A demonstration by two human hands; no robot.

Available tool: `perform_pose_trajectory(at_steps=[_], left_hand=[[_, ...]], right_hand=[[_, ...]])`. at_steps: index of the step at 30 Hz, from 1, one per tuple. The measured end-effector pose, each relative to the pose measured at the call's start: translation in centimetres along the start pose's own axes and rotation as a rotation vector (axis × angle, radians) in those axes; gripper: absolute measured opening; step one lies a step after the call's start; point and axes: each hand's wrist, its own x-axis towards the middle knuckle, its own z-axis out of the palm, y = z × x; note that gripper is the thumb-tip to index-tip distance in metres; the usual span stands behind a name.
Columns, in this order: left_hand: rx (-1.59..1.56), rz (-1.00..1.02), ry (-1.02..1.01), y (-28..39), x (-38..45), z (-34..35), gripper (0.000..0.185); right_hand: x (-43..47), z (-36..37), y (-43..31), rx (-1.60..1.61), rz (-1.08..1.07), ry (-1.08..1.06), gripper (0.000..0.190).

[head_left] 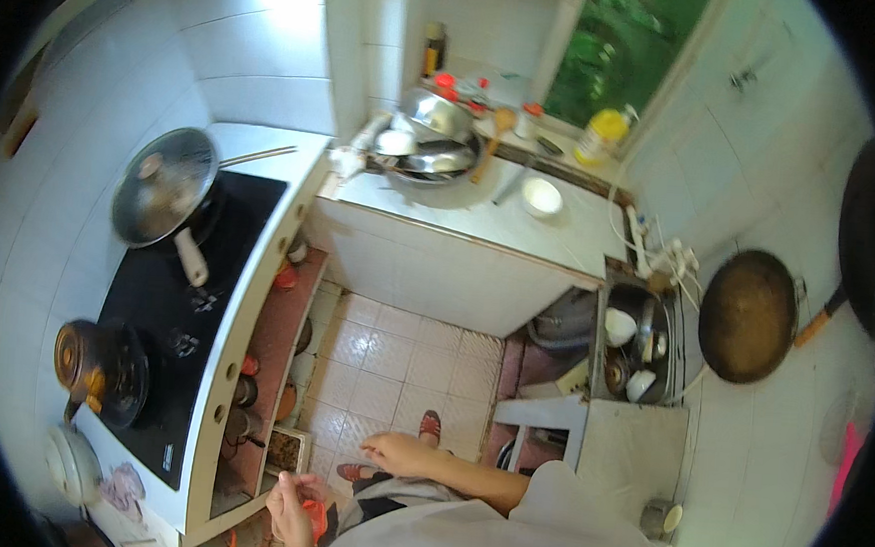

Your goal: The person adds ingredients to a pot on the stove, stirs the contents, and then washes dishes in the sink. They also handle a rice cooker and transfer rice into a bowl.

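Observation:
My left hand is in front of the hob cabinet at the bottom of the view, its fingers partly apart and nothing seen in them. Just beyond it shows a red plastic object, partly hidden; whether they touch is unclear. My right hand hangs over the tiled floor, back of the hand up, with its fingers curled out of sight. On the black hob to the left sits a frying pan under a glass lid, its contents blurred by the lid. An amber glass kettle stands near the other burner.
Chopsticks lie beside the pan. The far counter holds a basin of metal bowls, a wooden spoon, a white bowl and a yellow pump bottle. Dishes fill the sink. A wok hangs on the right wall.

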Motion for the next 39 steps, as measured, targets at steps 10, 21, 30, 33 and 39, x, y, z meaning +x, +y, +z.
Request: perform_pose_trajectory(at_steps=[10, 21, 30, 33, 39], left_hand=[[0.112, 0.166, -0.821, 7.6, 4.1, 21.3, 0.039], [-0.644, 0.923, -2.145, 22.0, 1.0, 39.1, 0.022], [-0.692, 0.537, -2.763, 25.6, 4.0, 48.5, 0.03], [-0.576, 0.349, -2.814, 25.2, 5.8, 51.8, 0.033], [0.023, -0.482, -2.138, 17.3, 9.1, 61.1, 0.041]], right_hand=[[-11.9, -11.3, 9.2, 0.138, 0.323, 0.539, 0.028], [-14.5, -15.2, 10.4, 0.275, 0.677, 1.058, 0.022], [-12.5, -19.4, 12.0, 0.209, 0.821, 1.436, 0.024], [-15.2, -21.3, 13.8, 0.182, 0.913, 1.598, 0.024], [-24.4, -31.6, 18.9, 0.227, 0.774, 1.971, 0.031]])
